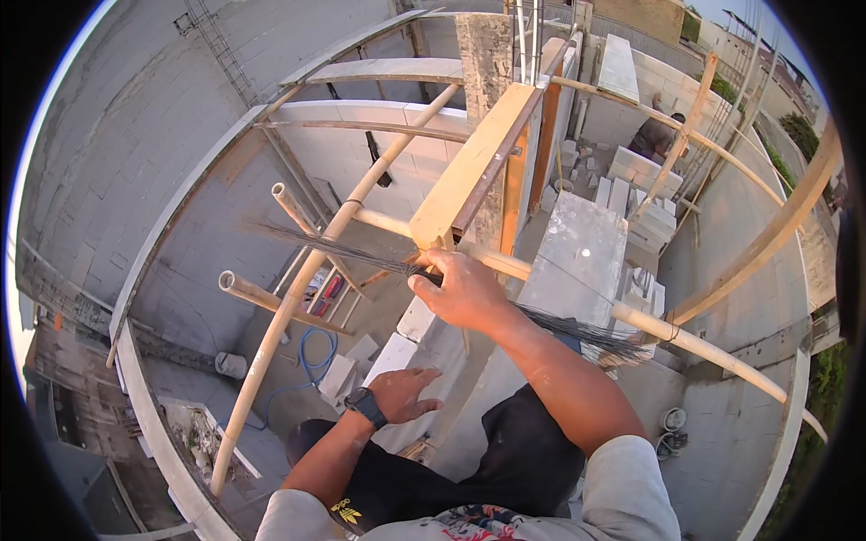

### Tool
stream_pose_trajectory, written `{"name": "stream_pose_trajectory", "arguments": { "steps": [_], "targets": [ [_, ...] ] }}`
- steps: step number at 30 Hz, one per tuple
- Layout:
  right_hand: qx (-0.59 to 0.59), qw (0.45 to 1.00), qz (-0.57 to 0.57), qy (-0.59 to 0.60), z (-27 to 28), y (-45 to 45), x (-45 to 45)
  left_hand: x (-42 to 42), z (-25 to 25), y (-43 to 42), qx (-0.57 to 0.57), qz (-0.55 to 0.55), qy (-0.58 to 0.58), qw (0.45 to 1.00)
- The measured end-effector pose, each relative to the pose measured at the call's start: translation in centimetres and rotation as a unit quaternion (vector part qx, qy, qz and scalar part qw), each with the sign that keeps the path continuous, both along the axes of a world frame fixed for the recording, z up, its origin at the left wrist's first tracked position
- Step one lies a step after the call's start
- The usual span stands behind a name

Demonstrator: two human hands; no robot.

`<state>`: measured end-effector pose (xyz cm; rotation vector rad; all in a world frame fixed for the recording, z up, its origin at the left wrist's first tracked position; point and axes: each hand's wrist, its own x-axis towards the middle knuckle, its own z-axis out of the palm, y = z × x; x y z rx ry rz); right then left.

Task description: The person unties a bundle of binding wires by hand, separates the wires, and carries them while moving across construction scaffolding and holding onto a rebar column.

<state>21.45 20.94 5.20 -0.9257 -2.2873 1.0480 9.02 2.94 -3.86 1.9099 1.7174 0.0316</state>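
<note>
My right hand [465, 290] is closed around the middle of a bundle of thin dark tie wire [582, 332], whose loose ends fan out to both sides. It is just below the near end of a pale wooden beam [474, 167]. Behind the hand, a bamboo pole [695, 343] runs crosswise under the beam. My left hand [404, 394], with a black watch [364, 406] on the wrist, holds nothing. Its fingers are stretched out above the top of a white block wall [392, 361].
A long bamboo pole [298, 293] slants along the left side, and a curved timber [767, 257] crosses at right. Far below lie a blue hose [316, 361], loose blocks [338, 377] and a grey slab [577, 252]. Another person [657, 137] is among blocks at the upper right.
</note>
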Motion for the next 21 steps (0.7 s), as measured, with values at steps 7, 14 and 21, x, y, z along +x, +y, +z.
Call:
{"name": "stream_pose_trajectory", "arguments": {
  "steps": [7, 14, 21],
  "targets": [
    [-0.019, 1.0, 0.017, 0.004, 0.4, 0.0, 0.1, 0.5, -0.2, 0.5, -0.02, -0.013, -0.013, 1.0],
    [-0.04, 0.999, 0.024, 0.005, 0.8, 0.0, 0.3, 1.0, -0.3, 1.2, -0.042, -0.023, -0.011, 0.999],
    [-0.038, 0.999, 0.031, 0.012, 0.9, 0.1, 0.5, 0.7, -0.8, 1.1, -0.027, -0.029, -0.025, 0.999]
  ]
}}
